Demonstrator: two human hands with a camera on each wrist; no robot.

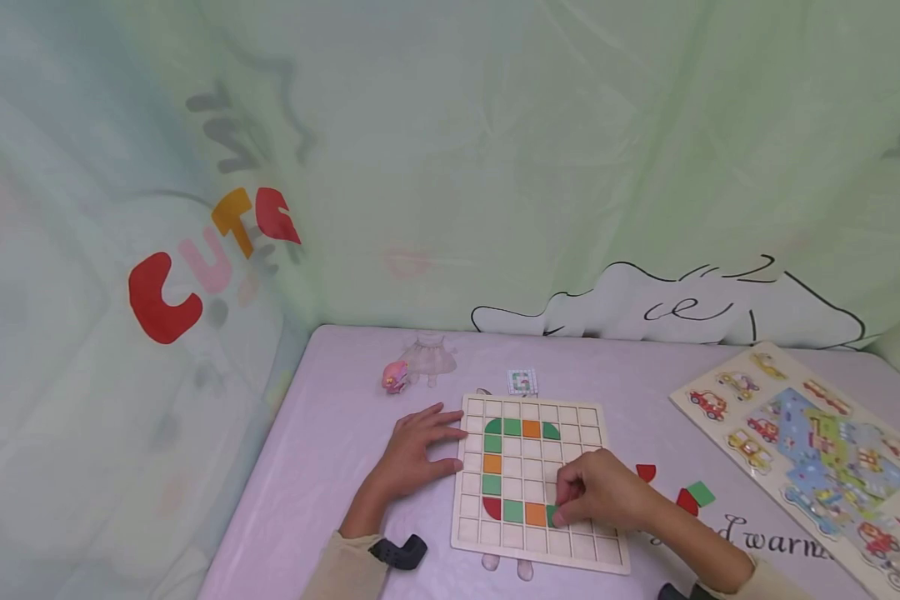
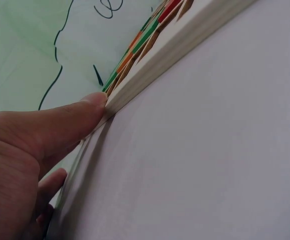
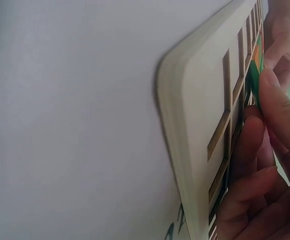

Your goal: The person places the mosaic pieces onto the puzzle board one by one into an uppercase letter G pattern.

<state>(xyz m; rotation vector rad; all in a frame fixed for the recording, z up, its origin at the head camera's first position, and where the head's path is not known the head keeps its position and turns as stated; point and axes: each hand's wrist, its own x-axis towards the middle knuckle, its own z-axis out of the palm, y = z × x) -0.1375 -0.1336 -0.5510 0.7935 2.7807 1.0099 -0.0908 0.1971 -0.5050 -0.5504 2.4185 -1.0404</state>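
Observation:
A wooden grid board [image 1: 581, 546] lies on the table, with green, orange and red tiles set in a C-like outline. At the lower right end of that outline, my right hand [image 1: 598, 492] pinches a green tile [image 3: 255, 82]; the right wrist view shows it slightly tilted over its cell, between thumb and finger. Next to it in the bottom row is an orange tile [image 1: 536, 514]. My left hand [image 1: 417, 450] rests at the board's left edge with fingers spread, and its thumb [image 2: 92, 102] touches the board's side. The right hand partly hides the cells beneath it.
A small pattern card [image 1: 522, 382] lies beyond the board, and a pink toy [image 1: 394, 377] sits to its left. Loose red pieces [image 1: 646, 472] and a green square [image 1: 701, 493] lie right of the board. A vehicle puzzle board [image 1: 776, 500] occupies the table's right side.

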